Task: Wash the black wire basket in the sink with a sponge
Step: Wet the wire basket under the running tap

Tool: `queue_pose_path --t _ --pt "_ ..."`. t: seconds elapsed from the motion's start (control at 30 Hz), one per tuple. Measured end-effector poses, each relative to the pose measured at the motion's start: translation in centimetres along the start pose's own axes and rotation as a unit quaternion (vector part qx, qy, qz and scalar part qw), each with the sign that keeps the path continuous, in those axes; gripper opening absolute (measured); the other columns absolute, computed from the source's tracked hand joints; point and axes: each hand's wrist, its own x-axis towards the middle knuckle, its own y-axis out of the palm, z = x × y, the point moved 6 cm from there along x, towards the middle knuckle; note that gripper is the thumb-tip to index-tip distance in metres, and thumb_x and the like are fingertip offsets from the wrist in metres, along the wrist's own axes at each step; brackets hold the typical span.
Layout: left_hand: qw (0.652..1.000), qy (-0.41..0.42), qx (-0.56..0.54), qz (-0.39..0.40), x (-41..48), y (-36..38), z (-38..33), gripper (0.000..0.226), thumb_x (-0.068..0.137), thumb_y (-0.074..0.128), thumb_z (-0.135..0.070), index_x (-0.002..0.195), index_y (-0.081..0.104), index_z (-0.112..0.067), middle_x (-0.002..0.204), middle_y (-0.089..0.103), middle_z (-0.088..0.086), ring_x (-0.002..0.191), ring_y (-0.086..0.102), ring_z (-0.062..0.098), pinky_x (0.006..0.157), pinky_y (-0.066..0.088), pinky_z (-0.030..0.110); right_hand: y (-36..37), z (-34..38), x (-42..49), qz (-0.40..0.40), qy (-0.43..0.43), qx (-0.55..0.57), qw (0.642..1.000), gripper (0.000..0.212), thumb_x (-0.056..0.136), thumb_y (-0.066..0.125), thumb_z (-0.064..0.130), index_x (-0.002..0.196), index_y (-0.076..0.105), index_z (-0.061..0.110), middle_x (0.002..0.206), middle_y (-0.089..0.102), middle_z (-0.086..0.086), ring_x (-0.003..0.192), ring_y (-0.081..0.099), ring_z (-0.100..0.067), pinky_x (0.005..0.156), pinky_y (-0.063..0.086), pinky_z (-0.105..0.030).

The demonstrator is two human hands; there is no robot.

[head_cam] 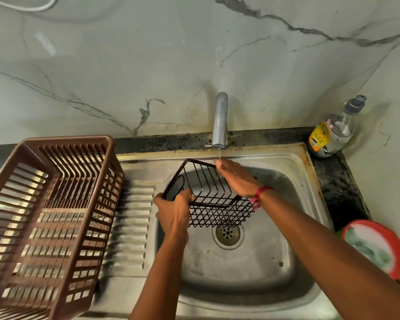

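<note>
Both hands gripped the black wire basket (214, 199) over the sink (293, 167), left hand (173, 213) and right hand (234, 179) under the tap's (220, 121) thin trickle, so rinsing seemed underway, with no sponge in use.

- The black wire basket (214, 199) is showing thin coated metal rods.
- The sink (252, 269) is looking like dull, stained steel.
- The tap (220, 121) is gleaming as smooth metal.
- The brown crate (49, 218) is appearing as glossy slatted plastic.
- The wall (148, 54) is shining like polished veined marble.
</note>
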Motion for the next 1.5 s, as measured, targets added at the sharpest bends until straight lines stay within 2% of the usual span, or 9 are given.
queue_pose_path --t 0.2,0.37,0.57,0.73,0.9,1.0,1.17,1.43,1.5 --pt "0.999 -0.035 -0.027 0.012 1.0 -1.7 1.3 0.114 0.039 0.068 -0.046 0.148 0.043 -0.019 0.131 0.063 0.015 0.114 0.062 0.035 0.098 0.055 0.057 -1.6 -4.1 2.4 0.033 -0.044 -0.053 0.997 0.036 0.099 0.039 0.045 0.121 0.058 0.022 0.119 0.062 -0.004 0.100 0.057 -0.014 0.084 0.043 -0.024" --pt "0.984 -0.116 -0.040 0.129 -0.1 -1.1 3.6 0.022 0.084 0.053 -0.035 0.079 0.061 -0.014 0.057 0.060 0.001 0.044 0.051 0.015 0.045 0.037 0.022 -3.5 -3.7 3.0 -0.201 -0.050 0.156 0.966 0.023 0.094 0.054 0.038 0.095 0.072 0.023 0.100 0.072 -0.003 0.098 0.066 -0.025 0.083 0.053 -0.039" --pt "0.949 -0.213 -0.085 0.215 0.4 -0.2 5.6 0.082 0.076 0.052 -0.085 0.096 0.075 -0.009 0.080 0.068 0.016 0.071 0.055 0.027 0.070 0.050 0.039 -2.3 0.3 3.7 -0.087 -0.128 -0.169 0.973 0.038 0.089 0.053 0.056 0.099 0.072 0.024 0.085 0.071 0.003 0.071 0.059 -0.009 0.063 0.039 -0.020" --pt "0.957 -0.141 0.112 0.229 1.8 -1.8 4.3 0.093 0.061 0.047 -0.099 0.115 0.065 -0.025 0.095 0.057 0.009 0.090 0.055 0.025 0.084 0.057 0.046 -4.4 -2.5 4.6 -0.171 -0.021 -0.224 0.959 0.061 0.090 0.046 0.062 0.053 0.052 0.014 0.049 0.052 0.000 0.048 0.048 -0.016 0.071 0.049 -0.029" --pt "0.952 -0.066 0.130 0.269 2.5 -1.3 2.9 0.089 0.059 0.073 -0.088 0.126 0.064 -0.031 0.117 0.070 0.007 0.104 0.059 0.024 0.085 0.047 0.037 -4.9 -5.8 3.9 -0.183 0.080 -0.173 0.964 0.080 0.089 0.034 0.071 0.083 0.073 0.001 0.081 0.074 -0.012 0.062 0.060 -0.023 0.056 0.039 -0.021" --pt "0.972 -0.011 -0.069 0.225 3.1 0.3 2.6 0.097 0.045 0.101 -0.054 0.124 0.063 -0.013 0.098 0.070 0.006 0.082 0.062 0.015 0.077 0.050 0.030 -4.5 -6.8 3.4 -0.191 0.106 -0.081 0.972 0.080 0.084 0.034 0.075 0.073 0.068 0.003 0.056 0.060 -0.006 0.051 0.051 -0.017 0.051 0.032 -0.023" --pt "0.990 0.086 -0.086 0.067 1.0 2.3 2.7 0.113 0.070 0.094 -0.016 0.159 0.025 -0.025 0.128 0.061 0.003 0.117 0.061 0.019 0.103 0.048 0.034 -2.7 -8.7 2.6 -0.199 0.147 -0.013 0.969 0.063 0.091 0.034 0.068 0.055 0.042 0.017 0.049 0.037 0.005 0.044 0.032 -0.010 0.046 0.028 -0.023" --pt "0.987 0.023 -0.118 0.104 1.0 4.3 5.4 0.077 0.054 0.093 -0.033 0.112 0.043 -0.038 0.107 0.057 0.002 0.105 0.063 0.022 0.097 0.051 0.049 -2.7 -8.8 0.9 -0.257 0.135 -0.055 0.955 0.067 0.095 0.025 0.065 0.058 0.051 0.016 0.050 0.041 0.004 0.048 0.040 -0.014 0.049 0.033 -0.025" --pt "0.985 0.032 -0.133 0.106 1.4 4.5 4.9 0.072 0.065 0.091 -0.022 0.116 0.044 -0.036 0.102 0.052 0.002 0.100 0.060 0.022 0.097 0.051 0.051 -2.0 -6.7 0.8 -0.265 0.052 -0.151 0.951 0.065 0.096 0.019 0.062 0.088 0.064 0.015 0.068 0.063 -0.003 0.065 0.060 -0.020 0.062 0.051 -0.032"
